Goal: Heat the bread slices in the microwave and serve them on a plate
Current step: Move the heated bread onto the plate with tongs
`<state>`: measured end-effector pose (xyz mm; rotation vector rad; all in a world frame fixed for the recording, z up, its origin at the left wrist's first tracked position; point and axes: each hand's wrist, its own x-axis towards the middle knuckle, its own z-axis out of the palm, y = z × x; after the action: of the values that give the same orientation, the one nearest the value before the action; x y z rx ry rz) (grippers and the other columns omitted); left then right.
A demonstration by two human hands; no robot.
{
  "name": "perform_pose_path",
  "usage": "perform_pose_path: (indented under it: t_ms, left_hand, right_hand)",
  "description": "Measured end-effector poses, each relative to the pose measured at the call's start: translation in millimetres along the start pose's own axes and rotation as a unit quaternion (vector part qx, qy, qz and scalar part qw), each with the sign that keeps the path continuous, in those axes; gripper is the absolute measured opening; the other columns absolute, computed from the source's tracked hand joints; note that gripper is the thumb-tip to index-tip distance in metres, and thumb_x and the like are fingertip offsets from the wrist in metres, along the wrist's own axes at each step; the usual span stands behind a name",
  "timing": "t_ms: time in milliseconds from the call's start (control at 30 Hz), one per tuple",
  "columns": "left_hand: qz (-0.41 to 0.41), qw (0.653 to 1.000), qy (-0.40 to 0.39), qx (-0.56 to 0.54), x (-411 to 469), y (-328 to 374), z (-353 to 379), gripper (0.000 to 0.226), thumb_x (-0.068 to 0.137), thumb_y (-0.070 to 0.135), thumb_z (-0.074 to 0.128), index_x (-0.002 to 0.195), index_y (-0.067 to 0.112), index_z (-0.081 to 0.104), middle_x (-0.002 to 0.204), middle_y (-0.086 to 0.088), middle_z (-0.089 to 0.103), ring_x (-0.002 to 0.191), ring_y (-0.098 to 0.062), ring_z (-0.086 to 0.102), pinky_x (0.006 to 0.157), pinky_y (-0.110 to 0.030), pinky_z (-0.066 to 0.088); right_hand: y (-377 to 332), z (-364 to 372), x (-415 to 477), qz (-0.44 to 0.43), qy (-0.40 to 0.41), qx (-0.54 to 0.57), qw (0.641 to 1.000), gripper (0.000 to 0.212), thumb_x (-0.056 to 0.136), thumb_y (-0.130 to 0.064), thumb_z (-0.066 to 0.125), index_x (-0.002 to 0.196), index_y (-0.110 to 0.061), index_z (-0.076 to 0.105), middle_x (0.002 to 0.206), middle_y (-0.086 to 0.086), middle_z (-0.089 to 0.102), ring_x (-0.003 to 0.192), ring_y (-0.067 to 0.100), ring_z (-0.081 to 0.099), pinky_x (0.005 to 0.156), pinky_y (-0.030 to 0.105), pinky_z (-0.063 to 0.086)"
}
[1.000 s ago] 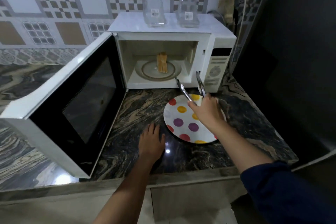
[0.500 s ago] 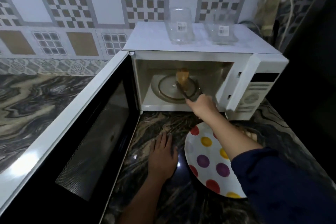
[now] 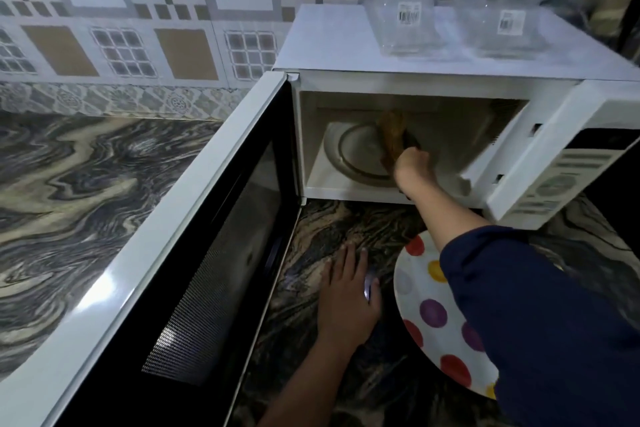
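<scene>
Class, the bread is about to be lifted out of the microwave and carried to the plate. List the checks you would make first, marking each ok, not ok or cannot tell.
1. Microwave door swung wide open: ok.
2. Right hand inside the oven, curled round the tongs: ok.
3. Tongs closed firmly on the bread: cannot tell, as the picture is blurred there.
4. Spotted plate waiting on the counter in front of the oven, with nothing on its visible part: ok.
5. Left hand flat on the counter beside the plate, out of the bread's way: ok.

Dark navy fabric sleeve (image 3: pixel 540 305) on right arm
</scene>
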<state>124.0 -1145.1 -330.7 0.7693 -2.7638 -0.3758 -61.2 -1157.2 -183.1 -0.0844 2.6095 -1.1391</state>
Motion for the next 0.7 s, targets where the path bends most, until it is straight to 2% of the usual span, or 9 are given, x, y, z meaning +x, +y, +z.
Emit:
perform_pose_path:
  t_ms: [133,267,333,433,533,633,700]
  left_hand:
    - [0.002,1.000,0.007,0.004,-0.2,-0.4,0.0,0.054,0.085,0.046,0.040,0.131,0.022,0.054,0.139,0.002,0.051,0.130,-0.012,0.047,0.105,-0.038,0.034]
    - [0.000,1.000,0.002,0.002,-0.3,-1.1,0.5,0.056,0.085,0.047,0.040,0.134,0.022,0.050,0.143,0.002,0.047,0.133,-0.012,0.042,0.115,-0.030,0.022]
    - [0.002,1.000,-0.002,-0.001,0.0,-1.2,1.1,0.056,0.086,0.047,0.039,0.134,0.022,0.050,0.144,0.001,0.046,0.134,-0.012,0.041,0.110,-0.029,0.016]
    - [0.002,1.000,0.005,0.004,0.0,-1.6,0.9,0.055,0.086,0.047,0.038,0.133,0.021,0.052,0.143,0.001,0.047,0.133,-0.012,0.042,0.113,-0.030,0.018]
    - [-0.003,1.000,0.006,0.004,-0.6,-1.5,0.9,0.057,0.087,0.046,0.035,0.135,0.020,0.049,0.146,0.000,0.043,0.136,-0.013,0.038,0.116,-0.035,0.020]
    - [-0.006,1.000,-0.008,-0.004,-0.8,-0.9,-1.2,0.058,0.088,0.046,0.033,0.136,0.019,0.048,0.145,-0.001,0.044,0.136,-0.015,0.038,0.118,-0.032,0.014]
    - [-0.004,1.000,-0.029,0.005,-0.4,-1.1,-2.2,0.056,0.088,0.046,0.035,0.133,0.018,0.052,0.141,-0.002,0.049,0.133,-0.015,0.043,0.111,-0.031,0.015]
  right_hand:
    - [-0.5,2.3,3.3,0.000,0.019,0.028,0.999,0.035,0.096,-0.006,0.032,0.120,0.005,0.056,0.125,0.020,0.055,0.111,0.037,0.055,0.095,0.044,0.048]
    - [0.0,3.3,5.9,0.045,0.030,0.122,0.991,0.041,0.098,-0.012,0.024,0.122,0.003,0.053,0.124,0.020,0.055,0.111,0.036,0.054,0.095,0.041,0.046]
    - [-0.5,4.3,5.3,0.047,0.020,0.138,0.989,0.040,0.098,-0.012,0.025,0.122,0.004,0.053,0.124,0.020,0.056,0.112,0.037,0.054,0.094,0.039,0.045]
    - [3.6,2.0,1.9,0.055,0.026,0.110,0.992,0.038,0.096,-0.009,0.028,0.122,0.004,0.053,0.125,0.021,0.055,0.112,0.037,0.054,0.090,0.039,0.045]
    - [8.8,-1.6,-3.9,0.004,0.008,0.011,1.000,0.032,0.095,-0.009,0.039,0.118,0.006,0.056,0.123,0.021,0.056,0.107,0.038,0.057,0.081,0.037,0.048]
    - [19.4,-11.0,-14.6,-0.054,-0.010,-0.054,0.997,0.034,0.094,-0.023,0.049,0.114,0.004,0.059,0.116,0.018,0.058,0.103,0.036,0.059,0.069,0.032,0.043]
    - [27.1,-16.8,-25.9,-0.077,-0.001,-0.087,0.993,0.037,0.095,-0.029,0.050,0.111,0.003,0.060,0.107,0.016,0.058,0.099,0.037,0.060,0.068,0.033,0.043]
